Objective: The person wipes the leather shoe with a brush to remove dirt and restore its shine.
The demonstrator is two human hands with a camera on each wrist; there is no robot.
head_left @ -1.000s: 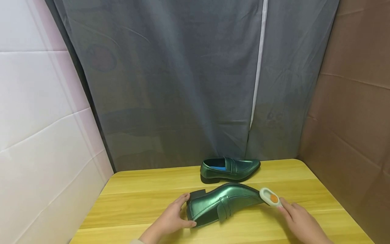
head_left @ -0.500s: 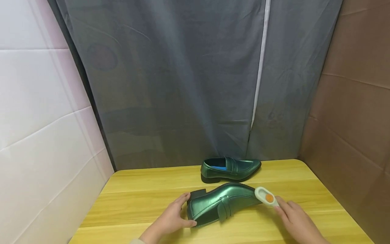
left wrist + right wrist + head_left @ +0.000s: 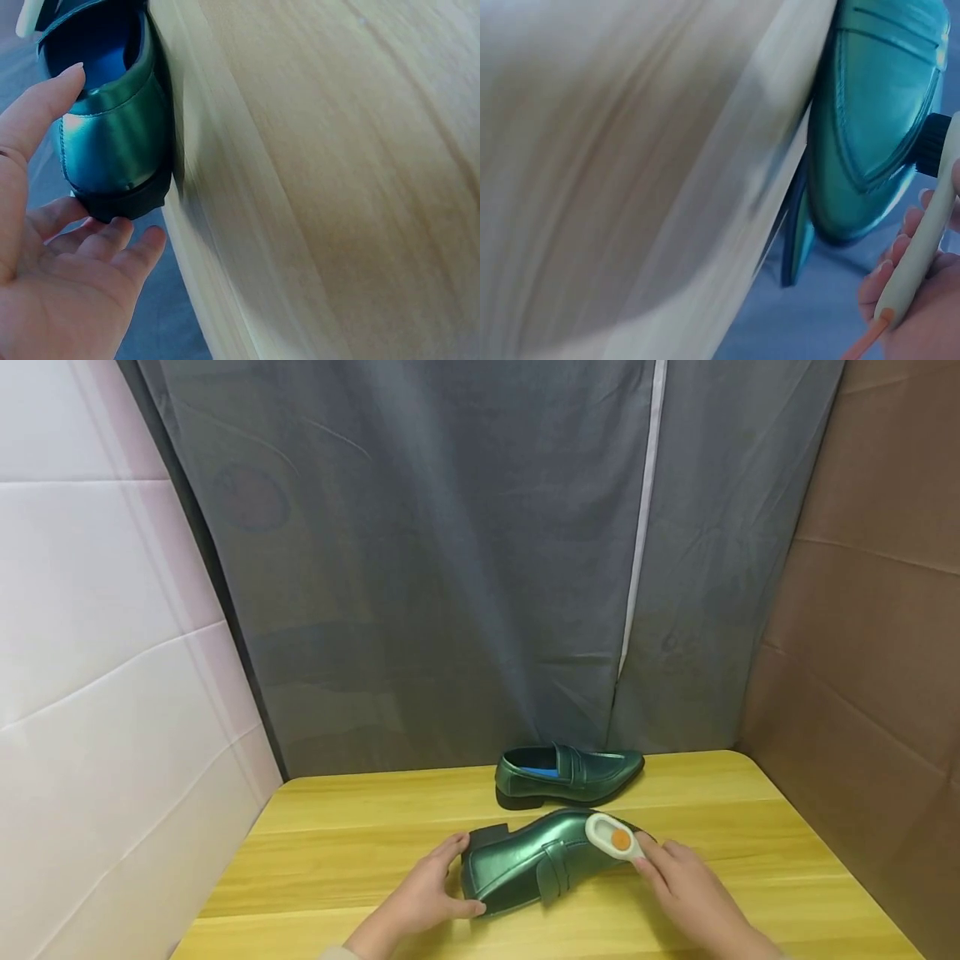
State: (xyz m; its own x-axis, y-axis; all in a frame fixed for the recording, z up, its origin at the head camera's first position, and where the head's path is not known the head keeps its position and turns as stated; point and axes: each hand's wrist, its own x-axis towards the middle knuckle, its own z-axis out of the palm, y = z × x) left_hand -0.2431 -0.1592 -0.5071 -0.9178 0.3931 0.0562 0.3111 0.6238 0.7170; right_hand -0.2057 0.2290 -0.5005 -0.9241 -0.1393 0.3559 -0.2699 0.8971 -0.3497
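A shiny green loafer (image 3: pixel 517 860) lies tipped on its side on the table, its heel toward my left hand (image 3: pixel 423 893). That hand grips the heel end, thumb at the opening's rim and fingers on the heel block, as the left wrist view shows. My right hand (image 3: pixel 693 893) holds a white shoe brush (image 3: pixel 613 837) with an orange spot on its back. In the right wrist view, the dark bristles (image 3: pixel 932 145) meet the upper near the toe of the loafer (image 3: pixel 885 97). An orange cord hangs from the brush handle (image 3: pixel 922 247).
Behind it, the matching green loafer (image 3: pixel 570 777) stands upright with a blue insole showing, close to the far edge of the wooden table (image 3: pixel 360 835). A grey curtain (image 3: pixel 450 568) hangs behind the table, with a white panel at left and a brown one at right.
My right hand has moved the brush leftward along the loafer, from the toe tip onto the upper nearer the strap. The left hand and both loafers stay in place.
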